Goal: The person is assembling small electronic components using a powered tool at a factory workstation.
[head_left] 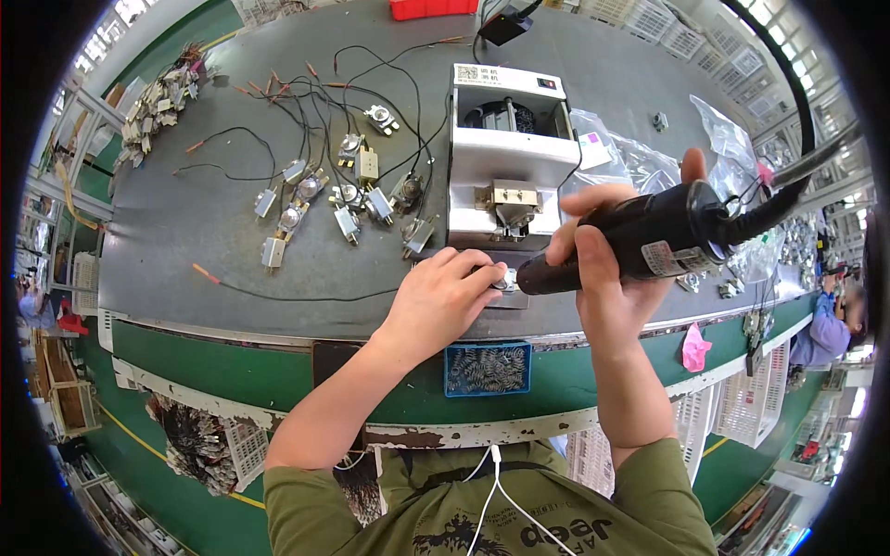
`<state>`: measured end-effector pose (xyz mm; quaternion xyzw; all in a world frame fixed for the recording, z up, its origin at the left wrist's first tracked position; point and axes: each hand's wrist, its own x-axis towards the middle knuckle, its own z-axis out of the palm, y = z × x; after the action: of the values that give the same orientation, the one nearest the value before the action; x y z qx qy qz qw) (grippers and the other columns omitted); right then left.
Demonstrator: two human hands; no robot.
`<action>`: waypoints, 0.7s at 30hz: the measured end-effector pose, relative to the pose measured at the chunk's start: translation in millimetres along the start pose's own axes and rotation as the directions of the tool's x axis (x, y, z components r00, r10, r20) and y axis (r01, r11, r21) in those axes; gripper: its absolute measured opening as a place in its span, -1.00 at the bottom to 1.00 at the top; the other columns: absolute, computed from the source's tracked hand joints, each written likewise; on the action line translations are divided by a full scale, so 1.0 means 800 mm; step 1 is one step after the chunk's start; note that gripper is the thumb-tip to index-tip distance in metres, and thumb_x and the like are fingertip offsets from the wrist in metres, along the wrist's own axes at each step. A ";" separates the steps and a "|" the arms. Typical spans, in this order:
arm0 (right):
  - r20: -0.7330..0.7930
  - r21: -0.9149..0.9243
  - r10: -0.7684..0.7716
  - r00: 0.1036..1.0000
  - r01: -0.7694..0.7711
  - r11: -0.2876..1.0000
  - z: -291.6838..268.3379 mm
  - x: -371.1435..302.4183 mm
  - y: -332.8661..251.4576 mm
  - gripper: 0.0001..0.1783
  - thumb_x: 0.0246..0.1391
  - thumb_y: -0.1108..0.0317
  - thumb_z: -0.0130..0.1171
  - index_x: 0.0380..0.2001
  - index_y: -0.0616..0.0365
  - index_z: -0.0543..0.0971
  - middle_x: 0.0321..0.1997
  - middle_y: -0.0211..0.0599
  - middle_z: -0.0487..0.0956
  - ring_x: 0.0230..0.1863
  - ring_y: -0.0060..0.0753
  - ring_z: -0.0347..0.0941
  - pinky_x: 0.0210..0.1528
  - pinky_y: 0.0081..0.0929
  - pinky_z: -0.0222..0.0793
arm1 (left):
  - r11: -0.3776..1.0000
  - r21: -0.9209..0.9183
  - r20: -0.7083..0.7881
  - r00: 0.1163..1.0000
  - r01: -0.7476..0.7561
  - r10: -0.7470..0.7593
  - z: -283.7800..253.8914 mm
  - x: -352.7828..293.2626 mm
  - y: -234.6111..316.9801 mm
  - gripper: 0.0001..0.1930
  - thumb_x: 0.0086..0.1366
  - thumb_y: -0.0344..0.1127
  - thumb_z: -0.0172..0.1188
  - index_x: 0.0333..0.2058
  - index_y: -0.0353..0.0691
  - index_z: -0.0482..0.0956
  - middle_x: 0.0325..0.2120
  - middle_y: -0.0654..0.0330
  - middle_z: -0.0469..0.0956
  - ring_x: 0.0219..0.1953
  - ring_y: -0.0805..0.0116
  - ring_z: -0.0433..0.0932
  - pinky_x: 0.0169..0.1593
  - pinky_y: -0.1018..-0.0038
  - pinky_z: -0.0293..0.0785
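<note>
My right hand [607, 287] is wrapped round a black electric screwdriver [654, 227], held slantwise with its narrow end pointing left and its thick cable running off to the upper right. That narrow end meets, or nearly meets, a small silvery metal part [507, 278]. Fingers of my left hand [438, 301] are closed on this part at a small plate by the table's near edge. Most of the part is hidden under the fingers. A black wire [306, 297] with a reddish tip stretches left from beside my left hand.
A silver machine [514, 153] stands just beyond my hands. Several wired metal parts [348, 195] lie to its left; a bundle [162, 107] sits farther left. A blue tray [449, 375] of small springs is at the front edge. Plastic bags [649, 162] lie to the right.
</note>
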<state>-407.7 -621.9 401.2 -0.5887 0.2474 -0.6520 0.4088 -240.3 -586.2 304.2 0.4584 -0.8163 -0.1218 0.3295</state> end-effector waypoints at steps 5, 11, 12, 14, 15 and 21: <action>-0.005 0.068 0.014 1.000 -0.014 0.998 -0.002 -0.004 0.012 0.16 0.05 0.71 0.20 0.47 0.11 -0.37 -0.23 -0.10 0.62 -0.44 -0.56 0.55 -0.34 -0.63 0.52 | 1.000 0.009 0.012 1.000 0.014 -0.014 -0.001 0.000 0.000 -0.73 0.15 -0.29 0.39 -0.14 -0.07 0.65 -0.21 0.33 0.57 -0.29 0.25 0.50 -0.15 0.37 0.51; 0.094 -0.118 0.003 0.996 0.008 0.993 -0.013 -0.002 0.019 0.14 0.01 0.70 0.24 0.45 0.30 -0.32 -0.25 -0.20 0.63 -0.35 -0.58 0.55 -0.19 -0.62 0.48 | 1.000 0.001 0.022 1.000 0.014 -0.014 -0.001 -0.002 0.000 -0.78 0.15 -0.29 0.38 -0.21 -0.10 0.63 -0.20 0.33 0.56 -0.26 0.24 0.50 -0.13 0.36 0.49; 0.254 -0.124 -0.049 0.966 0.082 0.989 -0.023 0.006 0.024 0.14 0.07 0.65 0.24 0.47 0.12 -0.33 -0.24 -0.15 0.61 -0.42 -0.54 0.53 -0.27 -0.58 0.49 | 1.000 0.000 0.021 1.000 0.014 -0.014 -0.002 -0.001 0.001 -0.78 0.15 -0.29 0.38 -0.21 -0.10 0.63 -0.20 0.33 0.56 -0.26 0.24 0.50 -0.13 0.36 0.49; 0.407 -0.115 -0.095 0.908 0.155 0.981 -0.023 0.009 0.025 0.15 0.12 0.59 0.24 0.50 -0.05 -0.34 -0.24 -0.11 0.59 -0.49 -0.49 0.50 -0.35 -0.54 0.49 | 1.000 -0.002 0.025 0.999 0.026 -0.026 -0.002 0.000 0.002 -0.81 0.16 -0.30 0.36 -0.24 -0.12 0.62 -0.20 0.31 0.56 -0.25 0.22 0.50 -0.11 0.34 0.48; 0.296 -0.121 -0.045 0.954 0.084 0.989 -0.013 0.008 0.023 0.14 0.12 0.61 0.23 0.49 -0.04 -0.34 -0.23 -0.11 0.59 -0.49 -0.50 0.51 -0.35 -0.54 0.49 | 1.000 -0.002 0.026 0.999 0.028 -0.028 -0.002 -0.001 0.001 -0.81 0.16 -0.30 0.36 -0.24 -0.12 0.62 -0.20 0.31 0.56 -0.25 0.22 0.50 -0.11 0.34 0.48; 0.069 -0.258 -0.074 0.995 0.090 0.962 0.006 -0.015 0.020 0.08 -0.05 0.64 0.34 0.40 0.39 -0.13 -0.31 -0.30 0.62 -0.30 -0.55 0.54 -0.02 -0.52 0.43 | 1.000 0.011 0.027 0.999 -0.026 0.026 -0.002 -0.002 -0.005 -0.69 0.17 -0.30 0.35 -0.09 -0.07 0.62 -0.24 0.35 0.53 -0.27 0.29 0.49 -0.18 0.35 0.50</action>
<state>-399.9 -620.2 382.6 -0.6659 0.2943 -0.6126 0.3076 -236.0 -587.3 302.9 0.4480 -0.8273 -0.1193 0.3174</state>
